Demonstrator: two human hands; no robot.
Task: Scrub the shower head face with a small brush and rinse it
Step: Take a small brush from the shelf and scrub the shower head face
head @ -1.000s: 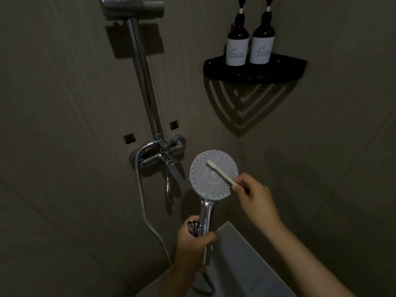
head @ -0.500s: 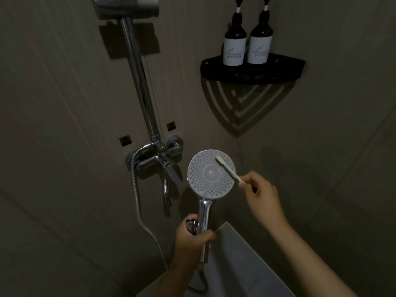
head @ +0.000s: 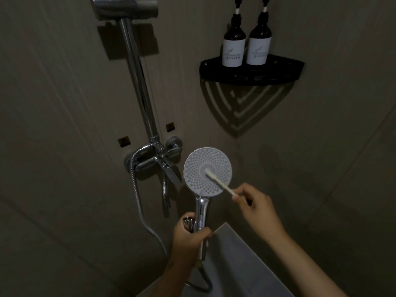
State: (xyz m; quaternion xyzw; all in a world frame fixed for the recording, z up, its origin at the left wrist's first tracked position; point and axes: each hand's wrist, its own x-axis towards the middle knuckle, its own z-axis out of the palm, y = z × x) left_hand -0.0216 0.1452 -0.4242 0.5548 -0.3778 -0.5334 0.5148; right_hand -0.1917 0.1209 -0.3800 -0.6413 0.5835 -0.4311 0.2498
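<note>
My left hand (head: 188,239) curls round the chrome handle of the round, white-faced shower head (head: 207,171), held upright before the wall. My right hand (head: 257,203) pinches a small cream brush (head: 218,181) (slightly blurred), its tip on the face's centre.

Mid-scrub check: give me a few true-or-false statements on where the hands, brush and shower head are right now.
1. The left hand grips the shower head by its handle. True.
2. The right hand holds the brush. True.
3. The brush tip sits on the face's outer rim. False: it is at the centre of the face.
4. Water is spraying from the face. False: none is visible.
5. Two bottles stand on the corner shelf. True.
</note>
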